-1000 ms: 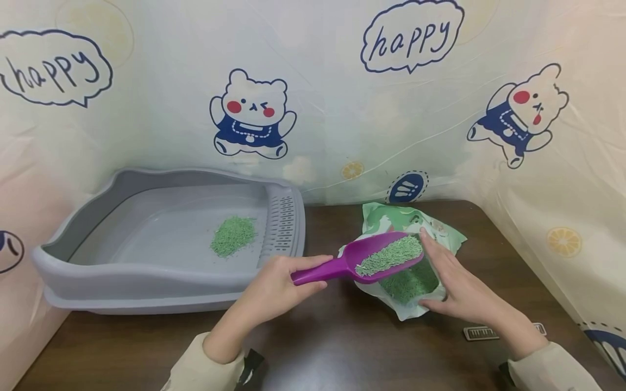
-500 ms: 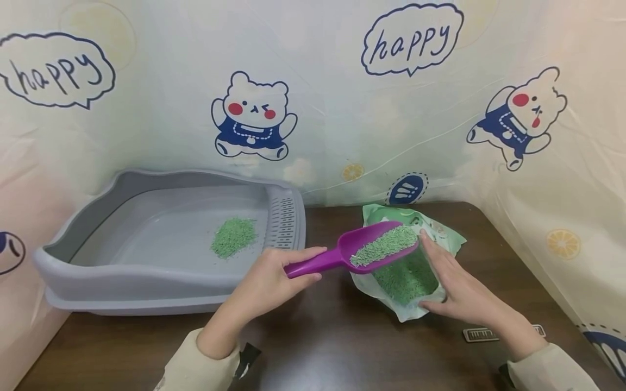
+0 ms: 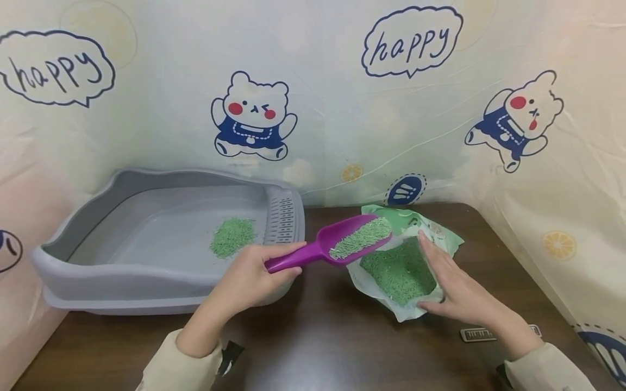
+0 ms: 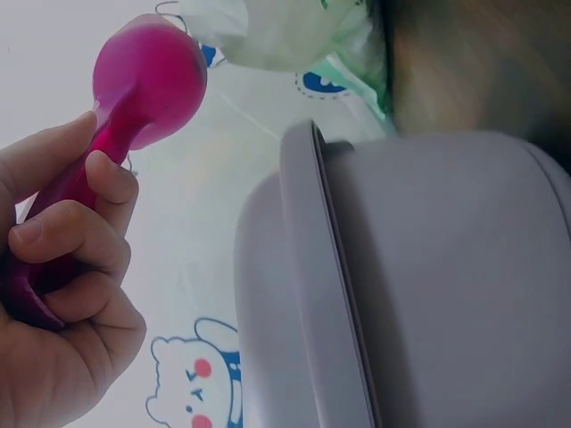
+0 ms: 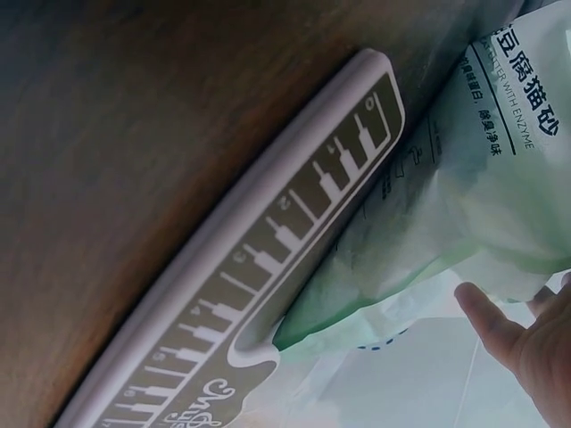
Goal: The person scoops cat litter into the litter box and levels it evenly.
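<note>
My left hand (image 3: 246,274) grips the handle of a purple litter scoop (image 3: 337,231). The scoop is held in the air between a grey litter box and a green-and-white cat litter bag (image 3: 442,225), its bowl loaded with green litter pellets (image 3: 364,237). In the left wrist view, curled fingers (image 4: 85,236) wrap the handle. My right hand (image 3: 457,290) rests with straight, spread fingers against the right side of the bag's mouth. More green pellets fill the opened bag. A small heap of pellets (image 3: 232,237) lies inside the litter box (image 3: 146,279).
A ruler with a keyboard-like pattern (image 5: 259,241) lies on the dark wooden table (image 3: 313,336), partly under my right forearm in the head view. A printed curtain (image 3: 323,108) with bears surrounds the table's back and sides. The litter box has a slotted ledge (image 3: 281,220) at its right end.
My left hand has moved left with the loaded scoop, from above the bag's mouth toward the litter box. My right hand stays almost still at the bag.
</note>
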`<action>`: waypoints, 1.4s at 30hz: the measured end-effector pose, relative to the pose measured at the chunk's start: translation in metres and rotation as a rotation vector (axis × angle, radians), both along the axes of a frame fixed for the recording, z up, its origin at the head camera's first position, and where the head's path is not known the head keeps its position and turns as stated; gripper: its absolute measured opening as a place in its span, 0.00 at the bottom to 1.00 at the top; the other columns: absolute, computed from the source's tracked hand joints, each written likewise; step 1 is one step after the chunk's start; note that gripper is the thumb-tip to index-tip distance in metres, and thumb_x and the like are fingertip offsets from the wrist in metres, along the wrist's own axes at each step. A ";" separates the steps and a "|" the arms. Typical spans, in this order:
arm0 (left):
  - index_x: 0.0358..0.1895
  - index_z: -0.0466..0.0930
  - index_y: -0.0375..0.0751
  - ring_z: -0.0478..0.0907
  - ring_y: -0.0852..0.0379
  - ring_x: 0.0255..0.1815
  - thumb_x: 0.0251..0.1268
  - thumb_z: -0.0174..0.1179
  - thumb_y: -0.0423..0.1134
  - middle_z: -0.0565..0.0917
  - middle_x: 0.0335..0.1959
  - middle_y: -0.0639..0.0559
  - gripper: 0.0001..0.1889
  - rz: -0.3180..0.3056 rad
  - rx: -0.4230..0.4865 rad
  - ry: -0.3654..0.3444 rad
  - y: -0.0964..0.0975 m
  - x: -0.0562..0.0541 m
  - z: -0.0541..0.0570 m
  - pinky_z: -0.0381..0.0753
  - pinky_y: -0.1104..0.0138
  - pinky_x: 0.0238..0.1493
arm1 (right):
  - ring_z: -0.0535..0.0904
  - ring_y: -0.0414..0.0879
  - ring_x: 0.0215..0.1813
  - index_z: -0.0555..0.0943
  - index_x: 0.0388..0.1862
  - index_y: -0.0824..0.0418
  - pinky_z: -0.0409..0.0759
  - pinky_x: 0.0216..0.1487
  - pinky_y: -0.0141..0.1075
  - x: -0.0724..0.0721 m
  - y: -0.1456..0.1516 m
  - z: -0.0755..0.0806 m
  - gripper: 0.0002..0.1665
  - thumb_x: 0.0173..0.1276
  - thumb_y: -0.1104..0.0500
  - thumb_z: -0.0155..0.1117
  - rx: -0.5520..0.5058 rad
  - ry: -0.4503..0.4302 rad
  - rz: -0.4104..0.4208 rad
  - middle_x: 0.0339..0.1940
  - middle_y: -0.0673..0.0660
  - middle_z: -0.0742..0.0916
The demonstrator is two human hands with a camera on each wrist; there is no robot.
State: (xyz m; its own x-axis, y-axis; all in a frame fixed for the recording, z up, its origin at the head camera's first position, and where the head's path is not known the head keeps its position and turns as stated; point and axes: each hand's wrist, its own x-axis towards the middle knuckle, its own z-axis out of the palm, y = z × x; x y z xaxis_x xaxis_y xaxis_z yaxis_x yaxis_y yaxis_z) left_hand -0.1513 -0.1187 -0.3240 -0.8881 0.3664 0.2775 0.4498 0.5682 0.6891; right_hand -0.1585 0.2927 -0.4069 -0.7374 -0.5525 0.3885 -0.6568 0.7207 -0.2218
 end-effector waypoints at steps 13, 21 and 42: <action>0.58 0.84 0.49 0.70 0.59 0.20 0.55 0.73 0.37 0.89 0.45 0.45 0.24 0.083 -0.029 0.002 -0.027 -0.002 0.000 0.72 0.69 0.19 | 0.40 0.39 0.83 0.40 0.82 0.63 0.32 0.76 0.21 -0.002 0.001 -0.002 0.77 0.45 0.49 0.82 0.015 -0.004 -0.023 0.83 0.62 0.52; 0.59 0.84 0.53 0.69 0.58 0.19 0.57 0.73 0.38 0.87 0.37 0.45 0.24 0.151 -0.041 -0.023 -0.044 0.000 0.005 0.72 0.68 0.19 | 0.41 0.40 0.83 0.41 0.82 0.63 0.33 0.76 0.21 -0.003 0.002 -0.003 0.76 0.45 0.49 0.82 0.018 0.011 -0.017 0.82 0.64 0.54; 0.60 0.83 0.51 0.71 0.56 0.22 0.58 0.73 0.43 0.88 0.42 0.41 0.24 0.293 -0.084 0.030 -0.085 0.005 0.009 0.72 0.68 0.20 | 0.40 0.40 0.83 0.40 0.82 0.62 0.33 0.76 0.20 -0.001 0.002 -0.004 0.76 0.46 0.48 0.81 0.017 -0.004 -0.027 0.82 0.63 0.54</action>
State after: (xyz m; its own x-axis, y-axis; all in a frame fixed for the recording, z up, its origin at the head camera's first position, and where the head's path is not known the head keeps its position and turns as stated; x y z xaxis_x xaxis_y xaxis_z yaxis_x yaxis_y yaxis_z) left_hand -0.1464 -0.2042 -0.3151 -0.9513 0.1187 0.2844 0.2776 0.7308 0.6236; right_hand -0.1592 0.2948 -0.4105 -0.7538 -0.5390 0.3758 -0.6361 0.7419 -0.2120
